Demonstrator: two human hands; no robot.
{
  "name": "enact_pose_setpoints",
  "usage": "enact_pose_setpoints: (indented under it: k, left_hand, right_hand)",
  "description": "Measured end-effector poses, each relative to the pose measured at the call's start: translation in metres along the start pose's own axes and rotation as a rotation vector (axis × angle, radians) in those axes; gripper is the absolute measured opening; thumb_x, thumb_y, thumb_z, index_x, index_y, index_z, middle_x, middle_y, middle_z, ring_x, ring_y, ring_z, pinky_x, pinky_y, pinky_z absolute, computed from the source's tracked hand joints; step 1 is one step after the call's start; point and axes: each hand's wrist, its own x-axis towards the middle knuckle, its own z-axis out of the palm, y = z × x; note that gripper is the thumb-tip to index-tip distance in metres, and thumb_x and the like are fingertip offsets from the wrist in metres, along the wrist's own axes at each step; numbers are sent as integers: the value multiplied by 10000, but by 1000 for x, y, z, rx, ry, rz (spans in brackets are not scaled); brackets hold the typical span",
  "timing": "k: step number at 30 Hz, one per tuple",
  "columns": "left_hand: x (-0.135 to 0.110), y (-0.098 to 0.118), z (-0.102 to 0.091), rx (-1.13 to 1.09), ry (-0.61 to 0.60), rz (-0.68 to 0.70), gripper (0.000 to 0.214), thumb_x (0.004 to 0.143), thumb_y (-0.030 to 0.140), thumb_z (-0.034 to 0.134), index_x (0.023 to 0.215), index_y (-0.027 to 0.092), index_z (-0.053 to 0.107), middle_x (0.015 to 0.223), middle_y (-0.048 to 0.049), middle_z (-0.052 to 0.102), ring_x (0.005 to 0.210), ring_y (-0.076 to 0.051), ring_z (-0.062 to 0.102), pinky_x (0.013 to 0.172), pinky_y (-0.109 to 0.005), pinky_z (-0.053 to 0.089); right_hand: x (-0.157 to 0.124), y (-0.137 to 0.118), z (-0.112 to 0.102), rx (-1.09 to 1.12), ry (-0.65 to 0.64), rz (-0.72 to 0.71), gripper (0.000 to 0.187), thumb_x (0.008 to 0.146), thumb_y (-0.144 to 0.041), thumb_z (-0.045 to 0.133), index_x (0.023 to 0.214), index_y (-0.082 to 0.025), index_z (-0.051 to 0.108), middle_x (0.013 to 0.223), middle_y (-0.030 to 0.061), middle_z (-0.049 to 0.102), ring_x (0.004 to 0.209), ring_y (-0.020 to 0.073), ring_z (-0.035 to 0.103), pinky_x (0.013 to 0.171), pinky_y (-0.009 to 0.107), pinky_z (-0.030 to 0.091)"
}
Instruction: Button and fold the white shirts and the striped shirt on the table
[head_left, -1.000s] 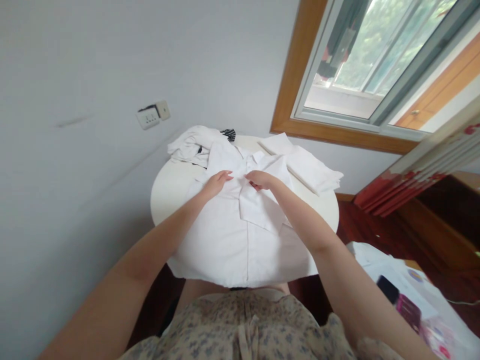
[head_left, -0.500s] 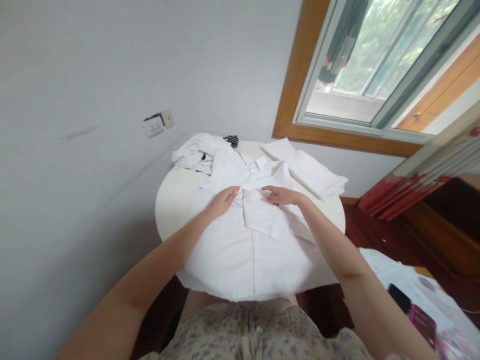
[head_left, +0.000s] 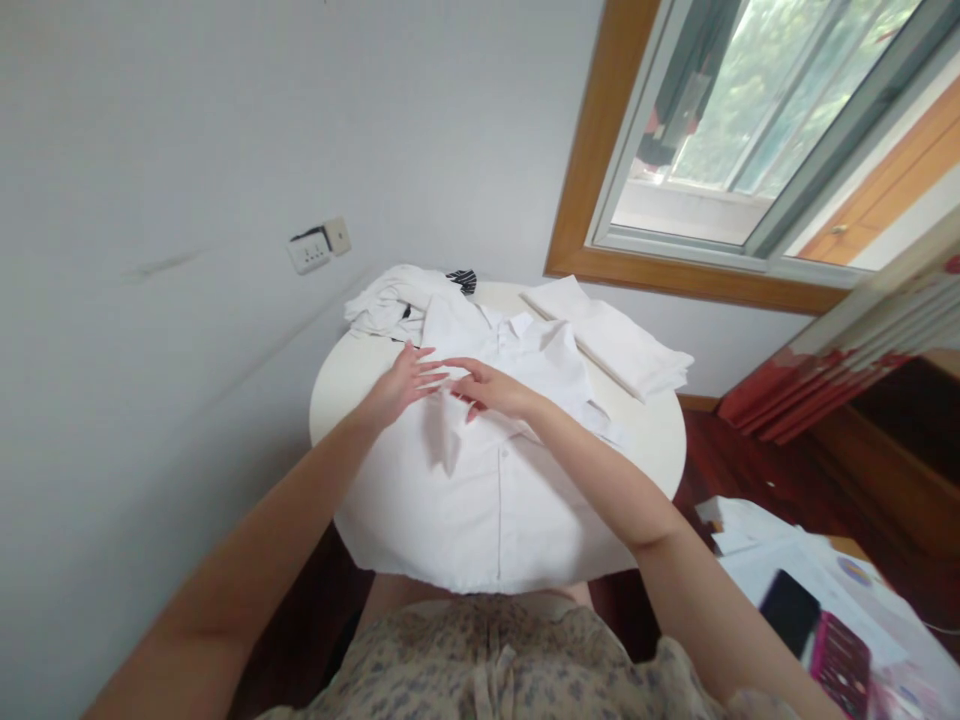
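Note:
A white button-up shirt (head_left: 450, 520) lies spread on the round table, its collar toward the wall and its hem hanging over the near edge. My right hand (head_left: 491, 388) is over the left part of the shirt, its curled fingers gripping a lifted white sleeve (head_left: 448, 440). Just left of it, my left hand (head_left: 405, 384) has its fingers spread apart near the shirt's left edge, and its fingertips almost meet those of my right hand. Parts of the sleeve are hidden beneath the right fingers.
Behind the shirt, a crumpled white garment pile (head_left: 390, 300) and a folded white stack (head_left: 622, 345) rest on the white table (head_left: 330, 400). A side table at lower right holds papers (head_left: 814, 560), a dark phone (head_left: 790, 610) and a pink-edged item (head_left: 841, 655). A wall socket (head_left: 309, 250) is at left.
My right hand has moved left across the shirt, carrying the sleeve from the middle toward the left side. My left hand has shifted left and its fingers have spread.

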Motion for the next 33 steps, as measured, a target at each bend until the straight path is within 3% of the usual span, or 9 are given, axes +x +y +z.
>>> enact_pose_setpoints:
  k: [3, 5, 8, 12, 15, 18, 24, 28, 33]
  left_hand:
    - [-28, -5, -17, 56, 44, -79, 795, 850, 754, 197, 1380, 198, 399, 1343, -173, 540, 1087, -254, 638, 849, -385, 551]
    - [-43, -17, -25, 119, 96, -85, 734, 837, 724, 334, 1360, 215, 414, 1328, -160, 548, 1058, -240, 649, 853, -378, 550]
    - [-55, -37, -32, 369, 147, 15, 743, 750, 628, 567, 1330, 185, 429, 1268, -161, 567, 1004, -235, 650, 828, -374, 547]
    - [-63, -55, -32, 757, 204, 236, 682, 782, 555, 536, 1316, 140, 449, 1076, -117, 614, 864, -210, 630, 756, -355, 530]
    - [-68, -60, -28, 990, 247, 353, 523, 833, 496, 491, 1231, 159, 525, 914, -74, 619, 880, -225, 601, 857, -378, 482]
    - [-74, -63, -23, 1146, 291, 376, 401, 865, 481, 467, 1103, 180, 582, 920, -87, 622, 934, -245, 580, 908, -383, 442]
    - [-79, -63, -16, 1237, 351, 281, 357, 869, 529, 439, 857, 206, 589, 827, -83, 627, 851, -253, 584, 809, -355, 442]
    - [-84, -53, -16, 1118, 390, 249, 304, 869, 485, 413, 768, 225, 535, 773, -37, 624, 776, -215, 591, 733, -307, 430]
    - [-91, -45, -22, 913, 517, 149, 283, 823, 515, 470, 805, 239, 526, 758, 4, 633, 711, -188, 612, 670, -264, 436]
  right_hand:
    - [6, 13, 10, 36, -74, 100, 461, 931, -267, 517, 1376, -248, 397, 899, 11, 655, 804, 114, 646, 704, 220, 526]
    - [-3, 26, -6, -61, 25, 98, 452, 928, -246, 514, 1366, -229, 409, 993, 40, 673, 895, 128, 650, 768, 244, 530]
    - [-25, 42, -58, -424, 325, 41, 396, 891, -189, 522, 1287, -194, 511, 1023, 44, 679, 966, 147, 627, 879, 297, 494]
    - [-48, 52, -137, -925, 786, 144, 341, 883, -122, 446, 1170, -130, 630, 1129, 114, 649, 1073, 191, 579, 1002, 314, 392]
    - [-53, 54, -177, -1048, 939, 331, 392, 899, -103, 390, 1221, -134, 611, 1168, 141, 617, 1085, 196, 572, 974, 282, 386]
    - [-53, 57, -200, -1050, 940, 500, 396, 947, -178, 376, 1298, -151, 557, 1243, 150, 586, 1120, 197, 563, 932, 258, 395]
    - [-47, 71, -208, -1011, 792, 653, 395, 963, -372, 430, 1022, -103, 713, 1070, 175, 686, 1052, 230, 624, 847, 250, 433]
    - [-41, 80, -197, -990, 828, 711, 486, 969, -473, 370, 1053, -129, 702, 1101, 168, 682, 1068, 255, 627, 850, 298, 461]
    - [-33, 83, -184, -1006, 943, 751, 405, 973, -344, 366, 1203, -110, 602, 1185, 198, 634, 1131, 272, 598, 885, 350, 470]
